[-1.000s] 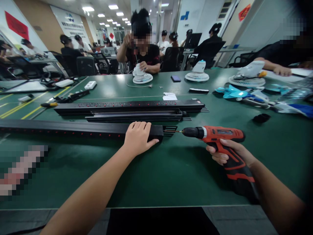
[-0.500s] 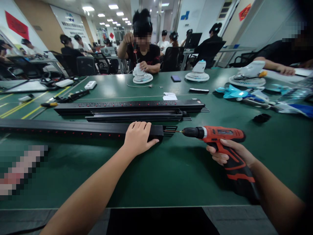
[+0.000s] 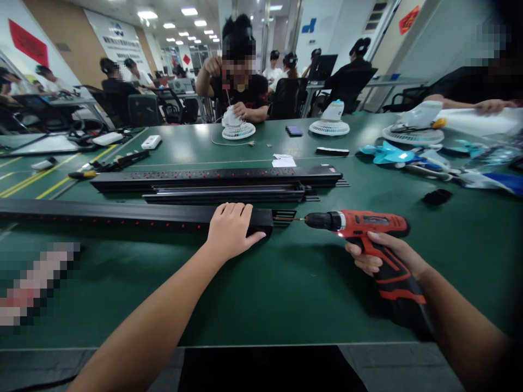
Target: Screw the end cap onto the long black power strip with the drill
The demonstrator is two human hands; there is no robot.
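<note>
A long black power strip (image 3: 122,213) with red dots along its near side lies across the table. My left hand (image 3: 231,228) grips it near its right end, fingers over the top and thumb along the near side. Slotted black prongs (image 3: 285,218) stick out of that end. My right hand (image 3: 373,256) is wrapped round the handle of a red and black cordless drill (image 3: 371,222). Pointing left, the drill has its thin bit at the slotted prongs. A small light glows below the chuck. Whether the bit touches a screw is hidden.
Behind lie another black power strip (image 3: 216,175) and a black open channel (image 3: 229,193). White fan parts (image 3: 330,125) and blue fan blades (image 3: 386,153) are farther back. Across the green table (image 3: 310,305), a person (image 3: 241,81) holds a screwdriver over a fan part.
The drill's light has come on, while both my hands and the power strip stay in place. At the far right, another person's hands and a white sheet have moved.
</note>
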